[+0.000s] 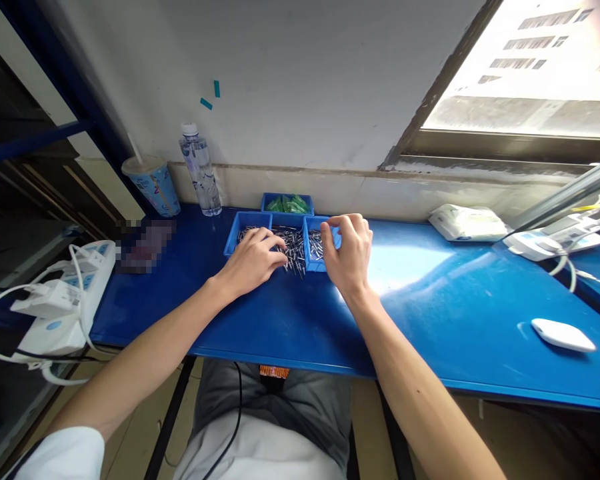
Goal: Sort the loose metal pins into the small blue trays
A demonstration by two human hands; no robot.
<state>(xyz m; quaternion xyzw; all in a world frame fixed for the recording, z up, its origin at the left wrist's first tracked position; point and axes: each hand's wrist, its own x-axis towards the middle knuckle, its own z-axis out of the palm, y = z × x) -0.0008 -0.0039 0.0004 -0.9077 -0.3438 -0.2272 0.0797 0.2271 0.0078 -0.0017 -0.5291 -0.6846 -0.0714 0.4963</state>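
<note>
Okay, both hands are down mid-bench on the blue workbench (pixel 420 320), over a heap of thin metal rods (pixel 294 250). The heap lies straight ahead of the person, between the hands, filling the left blue plastic bin (pixel 243 227) and reaching toward the smaller right blue bin (pixel 307 247). Rods lie mixed, no single long axis, though many in the left bin run roughly left-right. Left hand (pixel 250 262) is curved and narrow, fingers down on the rods at that bin's right side, and sits nearer the bulk of the heap. Right hand (pixel 347 252) is arched over the right bin, fingers by its rim, above more rods. Can't tell if either pinches anything; rods too thin at this view. A third bin of green pieces (pixel 287 197) sits just behind. Bench runs well right to a white computer mouse (pixel 563 335); a plastic water bottle (pixel 200 175) stands back left by the wall.
</note>
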